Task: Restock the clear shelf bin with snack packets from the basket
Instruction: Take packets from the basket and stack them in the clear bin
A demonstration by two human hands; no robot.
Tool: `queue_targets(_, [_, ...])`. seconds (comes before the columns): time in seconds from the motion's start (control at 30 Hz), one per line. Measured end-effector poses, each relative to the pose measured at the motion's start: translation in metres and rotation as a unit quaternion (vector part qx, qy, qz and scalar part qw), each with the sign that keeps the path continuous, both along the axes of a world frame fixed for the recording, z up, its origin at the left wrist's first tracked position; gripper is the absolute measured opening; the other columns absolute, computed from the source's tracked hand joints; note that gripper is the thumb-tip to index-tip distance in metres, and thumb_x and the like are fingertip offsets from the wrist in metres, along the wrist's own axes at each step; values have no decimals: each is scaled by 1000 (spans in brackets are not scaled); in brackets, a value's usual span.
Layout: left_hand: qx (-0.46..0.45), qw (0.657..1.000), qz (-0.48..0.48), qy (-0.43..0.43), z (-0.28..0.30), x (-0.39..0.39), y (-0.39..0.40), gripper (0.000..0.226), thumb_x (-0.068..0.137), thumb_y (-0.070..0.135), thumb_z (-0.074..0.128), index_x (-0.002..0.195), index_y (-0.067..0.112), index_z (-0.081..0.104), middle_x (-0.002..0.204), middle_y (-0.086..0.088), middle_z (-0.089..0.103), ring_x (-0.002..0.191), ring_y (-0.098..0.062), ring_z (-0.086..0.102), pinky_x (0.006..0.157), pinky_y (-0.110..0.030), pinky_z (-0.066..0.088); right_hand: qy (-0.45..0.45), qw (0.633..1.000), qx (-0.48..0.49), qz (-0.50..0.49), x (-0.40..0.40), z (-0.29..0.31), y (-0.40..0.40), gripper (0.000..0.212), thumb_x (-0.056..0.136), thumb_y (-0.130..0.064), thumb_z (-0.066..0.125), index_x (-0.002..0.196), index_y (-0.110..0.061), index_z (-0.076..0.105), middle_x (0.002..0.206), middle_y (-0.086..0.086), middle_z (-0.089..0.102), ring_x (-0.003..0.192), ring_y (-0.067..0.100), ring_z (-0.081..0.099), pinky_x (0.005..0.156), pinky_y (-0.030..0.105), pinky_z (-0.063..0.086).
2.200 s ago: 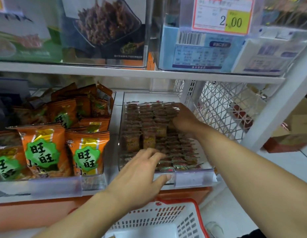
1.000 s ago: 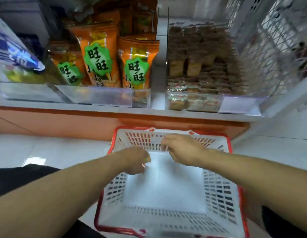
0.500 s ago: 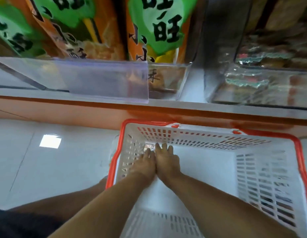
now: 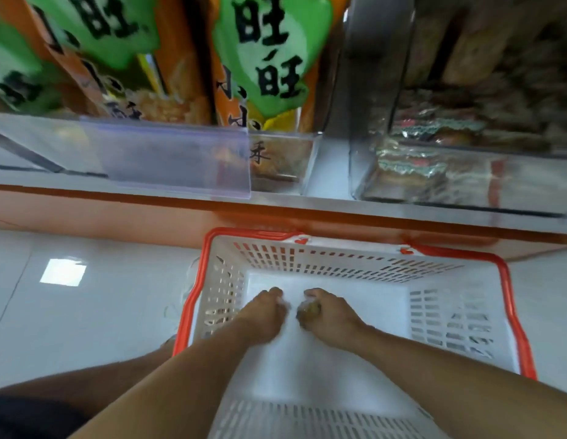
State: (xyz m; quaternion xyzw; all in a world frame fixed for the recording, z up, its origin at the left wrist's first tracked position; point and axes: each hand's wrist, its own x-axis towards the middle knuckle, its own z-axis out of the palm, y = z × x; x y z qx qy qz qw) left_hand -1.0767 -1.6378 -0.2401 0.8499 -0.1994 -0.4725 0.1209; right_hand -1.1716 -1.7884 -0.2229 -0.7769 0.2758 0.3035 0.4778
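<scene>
White basket [image 4: 459,315] is holding both hands at its floor, the right [image 4: 331,312] curling round a brownish packet [image 4: 309,308], the left [image 4: 264,310] curled, contents unclear; blur suggests haste, risking a dropped packet before the bin [image 4: 466,172].

Both forearms [image 4: 187,375] are bare with no sleeves showing, and dark clothing [image 4: 29,416] covers the lap.
</scene>
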Motion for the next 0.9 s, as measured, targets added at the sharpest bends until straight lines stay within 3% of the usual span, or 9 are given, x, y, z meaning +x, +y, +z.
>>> queue_targets(0.13, [20, 948, 76, 309, 78, 13, -19, 35, 98, 4, 61, 129, 17, 57, 113, -8, 69, 102, -26, 71, 94, -44, 59, 36, 996, 86, 13, -7, 84, -12, 53, 97, -31, 58, 142, -24, 33, 93, 3, 69, 76, 16, 62, 64, 30, 54])
queue_targets(0.2, [-10, 919, 72, 388, 124, 19, -28, 27, 102, 0, 50, 122, 12, 63, 120, -15, 68, 106, -28, 68, 103, -57, 51, 39, 988, 142, -46, -13, 133, -15, 39, 95, -32, 59, 130, -28, 42, 81, 0, 69, 73, 15, 63, 70, 37, 59])
queue_targets(0.27, [-68, 894, 91, 433, 175, 23, -37, 36, 103, -2, 41, 134, 3, 58, 130, -23, 61, 113, -36, 62, 107, -64, 44, -19, 979, 179, -100, -16, 183, -21, 23, 90, -32, 63, 112, -34, 57, 80, -2, 73, 73, 13, 69, 71, 40, 62])
queue_targets(0.33, [-141, 871, 117, 456, 231, 26, -42, 47, 99, -1, 40, 146, -1, 47, 139, -30, 55, 119, -41, 57, 107, -66, 41, -95, 966, 202, -134, -16, 235, -27, 14, 87, -27, 68, 100, -32, 66, 87, 0, 77, 76, 13, 73, 61, 35, 59])
queue_targets(0.43, [-264, 825, 137, 481, 310, 26, -43, 50, 95, 5, 48, 146, 6, 49, 154, -29, 42, 135, -45, 48, 108, -64, 43, -168, 931, 250, -206, -16, 301, -43, 10, 93, -14, 68, 100, -20, 65, 94, 8, 75, 81, 20, 73, 59, 33, 57])
queue_targets(0.53, [-363, 804, 169, 440, 360, 20, -43, 58, 89, 9, 67, 145, 7, 50, 147, -24, 54, 127, -37, 62, 98, -53, 56, -232, 894, 315, -219, -18, 350, -55, 13, 87, -14, 70, 99, -15, 65, 97, 12, 70, 84, 23, 67, 64, 33, 57])
queue_targets(0.63, [-444, 788, 205, 373, 382, 6, -48, 39, 87, 11, 69, 126, 13, 68, 126, -19, 70, 103, -28, 74, 81, -41, 64, -310, 872, 326, -194, -19, 376, -63, 27, 81, -21, 73, 105, -13, 64, 112, 12, 73, 92, 24, 70, 70, 35, 60])
queue_targets(0.73, [-504, 760, 257, 321, 385, -2, -64, 26, 88, 16, 69, 113, 14, 76, 121, -17, 73, 106, -31, 74, 77, -36, 64, -394, 880, 206, -169, -19, 383, -72, 54, 74, -35, 82, 119, -18, 58, 115, 10, 75, 104, 29, 72, 83, 47, 59])
queue_targets(0.9, [-502, 742, 254, 365, 380, 0, -82, 16, 92, 22, 71, 106, 18, 78, 121, -18, 73, 114, -34, 70, 83, -35, 61, -414, 883, 170, -142, -21, 382, -91, 62, 74, -33, 84, 130, -26, 57, 111, 9, 76, 98, 26, 74, 73, 29, 59])
